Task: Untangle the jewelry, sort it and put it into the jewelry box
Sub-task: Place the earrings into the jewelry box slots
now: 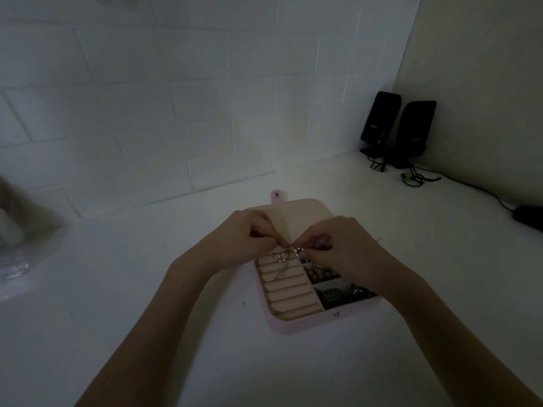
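Over the open pink jewelry box (pixel 296 326) mid-bench, the left hand (pixel 249 233) and right hand (pixel 340 245) each pinch a thin gold chain (pixel 283 261) in a closed grip. Speaker lettering is unreadable.

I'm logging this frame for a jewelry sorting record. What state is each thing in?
Jewelry box: open, lid flat on the table.
Gold chain: tangled, pinched by both hands above the ring rolls.
Left hand: pinching the chain.
Right hand: pinching the chain.
Side compartments: holding dark jewelry.
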A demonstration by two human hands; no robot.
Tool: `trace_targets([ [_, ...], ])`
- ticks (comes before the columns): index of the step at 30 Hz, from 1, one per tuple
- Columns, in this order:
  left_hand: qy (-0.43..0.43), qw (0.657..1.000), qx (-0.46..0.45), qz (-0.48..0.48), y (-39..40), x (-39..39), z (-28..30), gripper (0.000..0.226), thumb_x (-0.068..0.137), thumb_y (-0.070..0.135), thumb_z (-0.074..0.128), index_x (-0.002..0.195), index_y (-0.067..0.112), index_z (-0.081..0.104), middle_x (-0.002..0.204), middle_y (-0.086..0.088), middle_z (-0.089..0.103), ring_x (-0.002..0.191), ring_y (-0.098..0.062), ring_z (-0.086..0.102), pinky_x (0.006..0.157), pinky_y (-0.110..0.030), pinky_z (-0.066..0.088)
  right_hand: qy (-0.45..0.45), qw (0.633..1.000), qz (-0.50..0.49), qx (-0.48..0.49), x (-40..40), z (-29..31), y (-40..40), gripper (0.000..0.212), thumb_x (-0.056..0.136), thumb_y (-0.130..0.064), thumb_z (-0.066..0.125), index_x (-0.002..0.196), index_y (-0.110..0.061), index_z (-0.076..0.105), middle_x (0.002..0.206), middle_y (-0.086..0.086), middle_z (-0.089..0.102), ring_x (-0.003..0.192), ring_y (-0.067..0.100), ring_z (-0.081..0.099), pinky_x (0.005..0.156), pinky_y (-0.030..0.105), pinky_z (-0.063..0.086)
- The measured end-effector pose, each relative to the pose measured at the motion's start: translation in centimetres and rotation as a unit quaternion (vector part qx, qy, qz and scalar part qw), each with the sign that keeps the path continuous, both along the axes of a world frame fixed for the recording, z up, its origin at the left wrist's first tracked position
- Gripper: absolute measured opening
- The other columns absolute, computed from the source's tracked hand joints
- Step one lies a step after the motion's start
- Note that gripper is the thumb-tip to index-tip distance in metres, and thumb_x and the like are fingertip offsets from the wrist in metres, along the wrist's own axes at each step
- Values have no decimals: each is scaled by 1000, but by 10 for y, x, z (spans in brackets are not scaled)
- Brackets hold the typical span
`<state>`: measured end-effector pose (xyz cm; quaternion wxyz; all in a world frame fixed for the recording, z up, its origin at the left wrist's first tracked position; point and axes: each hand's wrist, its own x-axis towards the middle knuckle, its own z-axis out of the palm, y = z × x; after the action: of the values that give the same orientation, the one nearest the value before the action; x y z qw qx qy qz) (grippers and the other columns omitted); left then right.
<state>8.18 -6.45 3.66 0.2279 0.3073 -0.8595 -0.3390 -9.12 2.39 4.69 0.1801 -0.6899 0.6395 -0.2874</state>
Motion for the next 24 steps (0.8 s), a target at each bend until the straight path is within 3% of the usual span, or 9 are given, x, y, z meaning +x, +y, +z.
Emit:
trace_targets([
  [4, -3, 999, -12, -30, 2, -1, 3, 27, 75, -3, 66, 95, 12, 75, 73, 8, 56, 68, 2, 52, 61, -8, 36, -16, 1000, -1, -2, -2, -3, -2, 21, 75, -11, 77, 91, -23, 71, 70, -14, 62, 65, -11, 55, 60, 2, 39],
  [8, -3, 998, -33, -52, 7, 0, 6, 24, 75, -9, 65, 94, 2, 74, 65, 24, 57, 68, 13, 53, 62, -3, 34, -55, 998, 0, -2, -2, -5, 0, 31, 76, -7, 75, 94, -30, 63, 73, -7, 65, 67, -3, 58, 63, 5, 43],
  [13, -21, 999, -32, -28, 4, 0, 5, 27, 74, -6, 66, 90, 13, 77, 68, 22, 56, 67, 12, 52, 62, -4, 34, -48, 999, -1, -6, -2, -6, -1, 33, 75, -6, 75, 94, -31, 63, 73, -7, 64, 67, -1, 56, 63, 6, 43],
  [20, -22, 998, -46, -21, 2, 2, 3, 20, 73, 1, 72, 83, 17, 78, 74, 15, 56, 63, 9, 53, 59, -5, 35, -32, 999, -11, -7, -2, -6, -2, 23, 77, -8, 74, 94, -22, 69, 72, -11, 61, 66, -11, 53, 62, 2, 39],
  [24, -26, 998, -58, -28, 1, 2, 2, 18, 71, 4, 76, 82, 18, 78, 70, 23, 57, 67, 10, 54, 61, -4, 36, -36, 999, -18, -10, -2, -6, -2, 18, 77, -10, 75, 91, -21, 71, 73, -11, 63, 67, -11, 55, 62, 2, 40],
])
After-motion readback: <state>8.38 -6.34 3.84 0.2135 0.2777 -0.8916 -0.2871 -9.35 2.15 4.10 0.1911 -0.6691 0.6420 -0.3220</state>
